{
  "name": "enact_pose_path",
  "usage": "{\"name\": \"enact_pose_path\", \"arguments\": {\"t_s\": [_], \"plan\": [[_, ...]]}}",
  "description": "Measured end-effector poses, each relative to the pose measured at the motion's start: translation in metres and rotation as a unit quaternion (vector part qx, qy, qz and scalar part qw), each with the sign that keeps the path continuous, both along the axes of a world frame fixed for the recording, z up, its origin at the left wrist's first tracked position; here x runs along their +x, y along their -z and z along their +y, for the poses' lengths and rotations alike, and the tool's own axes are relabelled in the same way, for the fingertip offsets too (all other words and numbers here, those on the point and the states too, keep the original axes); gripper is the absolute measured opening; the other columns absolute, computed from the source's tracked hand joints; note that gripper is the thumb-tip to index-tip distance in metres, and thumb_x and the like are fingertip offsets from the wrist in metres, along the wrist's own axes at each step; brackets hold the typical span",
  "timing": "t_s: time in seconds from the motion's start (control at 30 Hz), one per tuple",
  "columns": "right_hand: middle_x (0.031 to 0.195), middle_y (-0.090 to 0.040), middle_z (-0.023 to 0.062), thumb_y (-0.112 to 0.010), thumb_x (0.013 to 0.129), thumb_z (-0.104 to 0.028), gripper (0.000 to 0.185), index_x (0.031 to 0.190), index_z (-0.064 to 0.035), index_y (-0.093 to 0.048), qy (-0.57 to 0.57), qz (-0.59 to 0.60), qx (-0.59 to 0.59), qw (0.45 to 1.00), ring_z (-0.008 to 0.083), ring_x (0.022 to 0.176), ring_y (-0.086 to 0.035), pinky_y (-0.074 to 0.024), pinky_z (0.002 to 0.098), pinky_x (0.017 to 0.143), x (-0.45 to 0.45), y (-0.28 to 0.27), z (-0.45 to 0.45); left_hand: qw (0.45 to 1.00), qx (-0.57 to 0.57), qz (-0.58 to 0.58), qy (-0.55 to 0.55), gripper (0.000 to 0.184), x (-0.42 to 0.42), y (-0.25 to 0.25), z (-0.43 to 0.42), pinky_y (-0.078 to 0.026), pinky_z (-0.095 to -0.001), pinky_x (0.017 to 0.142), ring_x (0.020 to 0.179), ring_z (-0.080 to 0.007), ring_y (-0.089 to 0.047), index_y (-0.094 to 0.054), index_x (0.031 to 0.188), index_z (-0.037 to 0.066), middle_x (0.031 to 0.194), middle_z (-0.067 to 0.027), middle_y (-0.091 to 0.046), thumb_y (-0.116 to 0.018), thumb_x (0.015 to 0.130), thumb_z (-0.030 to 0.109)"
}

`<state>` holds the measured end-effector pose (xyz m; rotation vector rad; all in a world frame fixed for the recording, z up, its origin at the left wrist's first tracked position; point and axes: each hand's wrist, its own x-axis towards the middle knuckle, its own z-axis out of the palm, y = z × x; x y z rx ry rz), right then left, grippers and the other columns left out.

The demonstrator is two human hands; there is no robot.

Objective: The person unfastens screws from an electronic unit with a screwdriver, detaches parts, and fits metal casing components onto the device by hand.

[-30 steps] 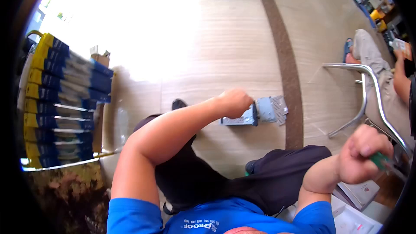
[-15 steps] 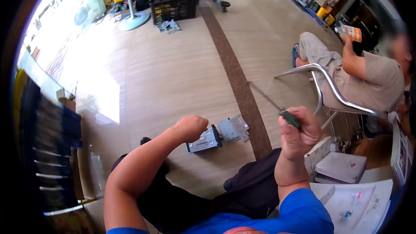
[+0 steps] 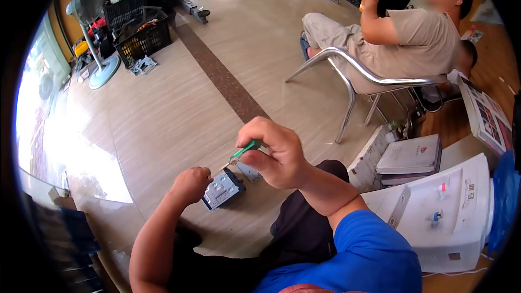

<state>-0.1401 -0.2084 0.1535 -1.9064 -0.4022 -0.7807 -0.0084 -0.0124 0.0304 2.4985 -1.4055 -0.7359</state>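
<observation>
My right hand (image 3: pixel 274 154) is closed round the green handle of a screwdriver (image 3: pixel 247 150), whose shaft points down and left towards a metal box. That silver box with a dark end (image 3: pixel 222 189) stands on the floor between my legs. At its upper left edge is my left hand (image 3: pixel 191 185), its fingers curled; what they hold, if anything, is hidden. A flat metal plate (image 3: pixel 248 171) lies just beyond the box, partly covered by my right hand.
A person (image 3: pixel 418 38) sits on a metal-framed chair (image 3: pixel 380 80) at the upper right, holding a bottle. Books (image 3: pixel 410 154) and a white water dispenser (image 3: pixel 445 217) are at my right. A fan (image 3: pixel 103 70) and black crate (image 3: pixel 142 38) stand at the upper left.
The view has turned to the right. My right hand has brought the screwdriver from the right side in over the metal box. My left hand has stayed by the box.
</observation>
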Motion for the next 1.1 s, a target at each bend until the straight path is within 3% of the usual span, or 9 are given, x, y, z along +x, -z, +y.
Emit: {"name": "enact_pose_path", "arguments": {"t_s": [0.07,0.17,0.23,0.3,0.43,0.63,0.87,0.93,1.1], "plan": [[0.087,-0.064,0.0088,-0.058,0.096,-0.015,0.015,0.101,-0.0013,-0.055,-0.009,0.031,0.014,0.999,0.0115,0.078,-0.061,-0.0486,0.0235,0.071,0.005,0.006,0.004,1.0,-0.012,-0.01,0.003,0.023,0.001,0.006,0.001,-0.049,-0.0455,0.079,0.09,-0.0363,-0.062,-0.064,0.089,0.004,0.089,-0.0174,-0.066,-0.056,0.091,0.025],[0.085,-0.064,0.0073,-0.056,0.096,-0.01,0.01,0.099,-0.0009,-0.055,-0.002,0.155,0.061,0.986,0.0123,0.077,-0.061,-0.0493,0.0257,0.071,0.009,0.014,0.01,1.0,-0.015,0.008,-0.013,0.021,-0.002,0.002,0.0,-0.049,-0.0455,0.079,0.09,-0.0359,-0.063,-0.064,0.089,0.004,0.089,-0.0177,-0.066,-0.057,0.09,0.023],[0.084,-0.064,0.0068,-0.054,0.096,-0.007,0.009,0.102,-0.0013,-0.055,-0.021,0.159,0.079,0.984,0.012,0.075,-0.06,-0.0493,0.0272,0.069,0.018,0.027,0.013,1.0,-0.022,0.006,-0.004,0.019,-0.002,0.005,0.0,-0.049,-0.0455,0.079,0.09,-0.0359,-0.063,-0.064,0.089,0.004,0.089,-0.0176,-0.066,-0.057,0.089,0.021],[0.084,-0.063,0.0077,-0.053,0.095,-0.006,0.011,0.104,-0.0019,-0.056,-0.02,0.195,0.021,0.98,0.0112,0.074,-0.06,-0.0483,0.027,0.067,0.022,0.035,0.016,1.0,-0.028,0.004,0.004,0.017,-0.001,0.006,0.001,-0.049,-0.0454,0.078,0.09,-0.0358,-0.063,-0.064,0.088,0.004,0.09,-0.0176,-0.066,-0.057,0.089,0.019],[0.083,-0.063,0.0138,-0.056,0.091,-0.005,0.012,0.101,-0.0013,-0.059,-0.013,0.166,-0.032,0.985,0.0263,0.077,-0.063,-0.0496,0.0342,0.069,0.033,0.067,0.022,0.999,-0.039,-0.001,0.016,0.014,0.0,0.006,0.002,-0.05,-0.0452,0.076,0.088,-0.0359,-0.064,-0.064,0.091,0.005,0.09,-0.0166,-0.067,-0.056,0.088,0.016],[0.09,-0.063,0.0173,-0.057,0.089,-0.012,0.013,0.097,-0.0022,-0.06,0.002,0.214,-0.143,0.966,0.0367,0.085,-0.062,-0.0507,0.0416,0.073,0.039,0.099,0.026,0.989,-0.132,0.058,-0.022,0.015,-0.003,-0.002,0.002,-0.049,-0.0446,0.072,0.083,-0.0374,-0.063,-0.064,0.094,0.005,0.086,-0.0179,-0.066,-0.057,0.09,0.018],[0.09,-0.062,0.0164,-0.055,0.091,-0.012,0.019,0.104,-0.0008,-0.063,-0.007,0.241,-0.175,0.955,0.0352,0.084,-0.062,-0.0506,0.041,0.074,0.045,0.117,0.024,0.959,-0.247,0.127,-0.047,0.014,-0.004,-0.006,0.001,-0.05,-0.0392,0.069,0.077,-0.0342,-0.064,-0.066,0.094,0.002,0.082,-0.0183,-0.066,-0.064,0.087,0.014],[0.087,-0.06,0.0164,-0.054,0.09,-0.014,0.012,0.094,-0.0046,-0.061,0.003,0.227,-0.165,0.96,0.037,0.083,-0.061,-0.051,0.0432,0.073,0.046,0.119,0.025,0.956,-0.268,0.11,-0.042,0.014,-0.004,-0.007,0.0,-0.05,-0.0391,0.068,0.077,-0.0343,-0.064,-0.066,0.092,0.001,0.081,-0.0182,-0.066,-0.064,0.087,0.013],[0.088,-0.061,0.0159,-0.054,0.09,-0.015,0.014,0.092,-0.0041,-0.062,-0.001,0.238,-0.168,0.957,0.0362,0.084,-0.062,-0.0508,0.0432,0.074,0.048,0.123,0.021,0.952,-0.297,0.068,-0.041,0.013,-0.004,-0.005,0.0,-0.049,-0.0394,0.067,0.075,-0.0347,-0.063,-0.065,0.089,-0.001,0.079,-0.0178,-0.064,-0.066,0.086,0.012]]}}
